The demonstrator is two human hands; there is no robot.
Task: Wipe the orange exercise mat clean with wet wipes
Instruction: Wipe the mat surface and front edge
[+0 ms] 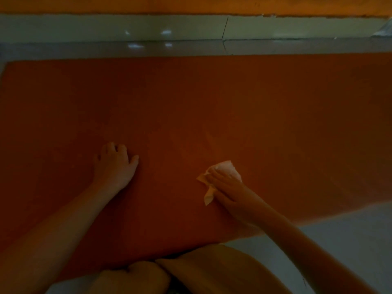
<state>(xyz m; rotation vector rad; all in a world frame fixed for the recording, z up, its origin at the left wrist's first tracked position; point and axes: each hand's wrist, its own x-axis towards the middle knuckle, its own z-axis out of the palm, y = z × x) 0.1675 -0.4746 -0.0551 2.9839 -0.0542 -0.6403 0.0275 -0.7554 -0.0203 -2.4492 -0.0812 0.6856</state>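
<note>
Head view: right hand (228,188) grips crumpled wipe (223,166) on orange mat (191,98); left hand (115,164) spread.

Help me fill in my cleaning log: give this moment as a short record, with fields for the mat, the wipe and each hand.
mat: orange exercise mat, flat on pale floor
wipe: crumpled white wet wipe, on the mat's near right part
right hand: right hand holds the wipe against the mat
left hand: left hand rests on bare mat, holds nothing
light: dim
</note>
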